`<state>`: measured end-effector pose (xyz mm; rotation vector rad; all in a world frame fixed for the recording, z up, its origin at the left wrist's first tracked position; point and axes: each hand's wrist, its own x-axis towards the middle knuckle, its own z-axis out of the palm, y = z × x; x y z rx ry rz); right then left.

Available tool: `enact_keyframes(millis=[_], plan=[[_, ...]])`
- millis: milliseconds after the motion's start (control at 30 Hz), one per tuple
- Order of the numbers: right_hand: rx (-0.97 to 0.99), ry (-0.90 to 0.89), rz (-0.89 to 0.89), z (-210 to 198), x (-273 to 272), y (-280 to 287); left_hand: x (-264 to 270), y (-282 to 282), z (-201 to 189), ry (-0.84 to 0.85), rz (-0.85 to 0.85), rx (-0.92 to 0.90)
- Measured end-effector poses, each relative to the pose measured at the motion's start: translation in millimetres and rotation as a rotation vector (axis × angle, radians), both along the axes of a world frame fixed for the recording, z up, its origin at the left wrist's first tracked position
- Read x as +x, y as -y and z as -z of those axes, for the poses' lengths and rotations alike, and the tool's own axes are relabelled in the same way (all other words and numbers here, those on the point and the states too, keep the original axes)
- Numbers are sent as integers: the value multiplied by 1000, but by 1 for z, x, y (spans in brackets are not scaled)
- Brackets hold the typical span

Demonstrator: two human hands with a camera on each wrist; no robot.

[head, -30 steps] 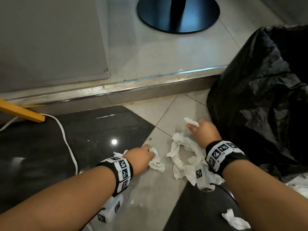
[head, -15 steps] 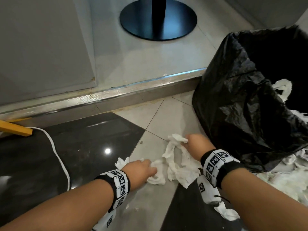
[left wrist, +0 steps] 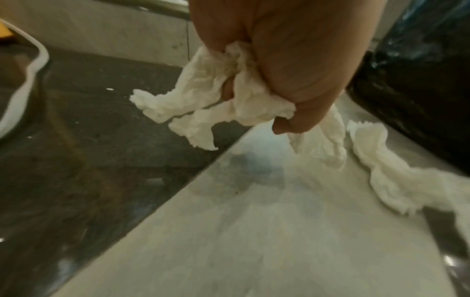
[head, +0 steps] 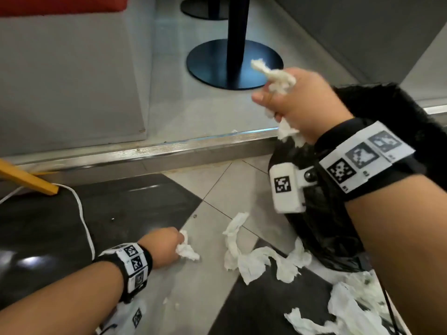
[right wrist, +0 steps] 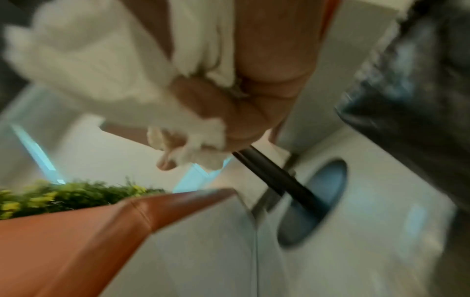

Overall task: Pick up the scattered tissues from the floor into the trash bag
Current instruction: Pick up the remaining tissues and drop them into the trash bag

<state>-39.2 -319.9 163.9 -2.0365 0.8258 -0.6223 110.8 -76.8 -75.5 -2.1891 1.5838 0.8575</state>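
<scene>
Raised from the floor since a second ago, right hand [head: 303, 102] now sits level with the trash bag [head: 321, 228] rim, fingers curled round a crumpled tissue wad [head: 278, 77]. Left hand [head: 162, 246] stays low, fist closed on a small tissue [head: 187, 250]; the left wrist view alone shows its tails dangling just above the floor [head: 193, 293]. Right wrist view, blurred, adds a planter [right wrist: 76, 237]. Loose tissues [head: 251, 259] lie beside the bag's base.
</scene>
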Motion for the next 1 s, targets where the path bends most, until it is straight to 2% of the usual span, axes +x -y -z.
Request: enact_keyframes(millis=[100, 167, 300, 367, 433, 533, 567, 667, 767, 867, 933, 1000], plan=[[-287, 124, 206, -43, -47, 23, -7, 7, -26, -33, -135, -94], [-322, 170, 300, -56, -80, 42, -11, 15, -44, -12, -225, -204], [-356, 105, 442, -49, -126, 81, -31, 47, -97, -17, -367, -401], [-425, -40, 492, -32, -142, 95, -45, 73, -132, -26, -387, -478], [-359, -270, 490, -9, -154, 104, -61, 104, -169, -19, -399, -592], [-191, -686, 274, 16, -168, 110, -90, 157, -223, -18, -337, -812], [-173, -733, 212, 17, -172, 112, -103, 177, -240, -31, -310, -877], [-156, -633, 263, 1, -185, 118, -144, 239, -278, -158, -303, -946], [-194, -391, 367, -25, -200, 123, -191, 287, -294, -437, -331, -954], [-230, -167, 421, -51, -211, 122, -229, 310, -277, -416, -326, -720], [-238, -91, 414, -61, -214, 118, -240, 315, -254, -413, -332, -525], [-308, -79, 375, -68, -214, 109, -239, 313, -237, -382, -268, -474]])
